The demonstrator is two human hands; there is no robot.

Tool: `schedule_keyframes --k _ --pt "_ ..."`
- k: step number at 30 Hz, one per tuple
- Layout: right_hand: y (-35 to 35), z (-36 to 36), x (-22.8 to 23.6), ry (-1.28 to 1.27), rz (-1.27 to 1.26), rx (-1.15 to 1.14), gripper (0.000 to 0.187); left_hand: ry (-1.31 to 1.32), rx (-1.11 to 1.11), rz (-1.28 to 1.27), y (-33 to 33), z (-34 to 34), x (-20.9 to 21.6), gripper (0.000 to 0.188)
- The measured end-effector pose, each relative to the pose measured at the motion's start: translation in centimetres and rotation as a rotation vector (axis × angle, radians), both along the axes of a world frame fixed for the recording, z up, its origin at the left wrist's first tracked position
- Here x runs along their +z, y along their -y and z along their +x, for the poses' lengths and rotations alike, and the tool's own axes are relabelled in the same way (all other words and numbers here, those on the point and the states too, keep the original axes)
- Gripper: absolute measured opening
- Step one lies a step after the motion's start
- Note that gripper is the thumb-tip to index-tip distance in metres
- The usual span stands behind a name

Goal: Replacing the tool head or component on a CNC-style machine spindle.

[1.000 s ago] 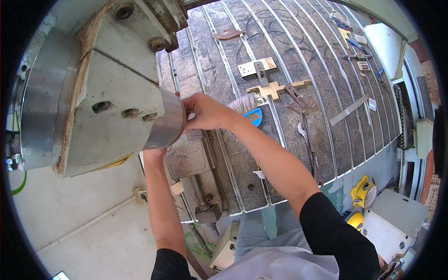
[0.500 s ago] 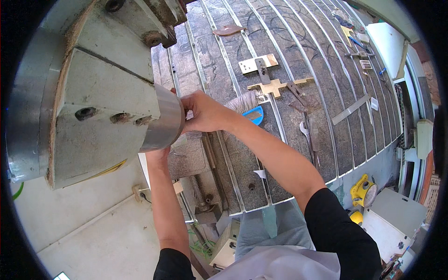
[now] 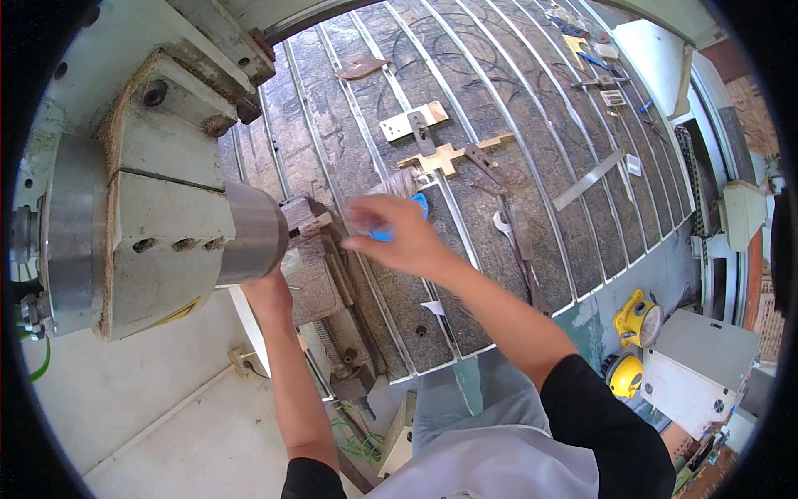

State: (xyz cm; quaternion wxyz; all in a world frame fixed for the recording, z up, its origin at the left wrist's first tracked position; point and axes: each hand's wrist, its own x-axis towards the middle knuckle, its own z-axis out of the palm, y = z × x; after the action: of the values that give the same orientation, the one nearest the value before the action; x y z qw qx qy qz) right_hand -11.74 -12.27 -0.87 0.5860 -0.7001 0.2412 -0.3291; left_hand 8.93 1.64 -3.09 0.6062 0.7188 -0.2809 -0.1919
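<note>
The steel spindle cylinder (image 3: 252, 237) of a machine head juts out at the left, and my left hand (image 3: 268, 295) reaches up beneath it. That hand's fingers are hidden behind the spindle, so its grip cannot be seen. My right hand (image 3: 395, 237), blurred by motion, hovers right of the spindle end with thumb and fingers apart and nothing visible in it. Beyond it lies a brush (image 3: 397, 181) with grey bristles and a blue part (image 3: 421, 205), partly covered by the hand. A vise (image 3: 320, 287) sits below the spindle, with a small tan block (image 3: 314, 224) at its jaws.
A slotted machine table (image 3: 515, 108) spreads to the right. On it lie a brass cross-shaped piece (image 3: 440, 158), a drilled plate (image 3: 397, 127), a wrench (image 3: 504, 223) and a steel ruler (image 3: 588, 180). Yellow lamps (image 3: 638, 320) and a grey box (image 3: 698, 353) stand at the lower right.
My right hand has come away from the spindle end and moved right, uncovering the tan block at the vise. My left hand stays under the spindle. The view has shifted slightly.
</note>
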Motion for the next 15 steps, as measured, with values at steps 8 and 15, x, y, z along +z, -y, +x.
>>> schedule_keyframes --k 8,15 --pt "-0.4 -20.6 -5.2 -0.99 -0.152 -0.565 0.029 -0.001 0.138 -0.237 3.1 -5.0 3.4 0.05" --pt "1.5 -24.2 -5.3 -0.936 -0.333 -0.697 0.024 -0.066 0.079 -0.206 2.1 -5.9 4.0 0.043"
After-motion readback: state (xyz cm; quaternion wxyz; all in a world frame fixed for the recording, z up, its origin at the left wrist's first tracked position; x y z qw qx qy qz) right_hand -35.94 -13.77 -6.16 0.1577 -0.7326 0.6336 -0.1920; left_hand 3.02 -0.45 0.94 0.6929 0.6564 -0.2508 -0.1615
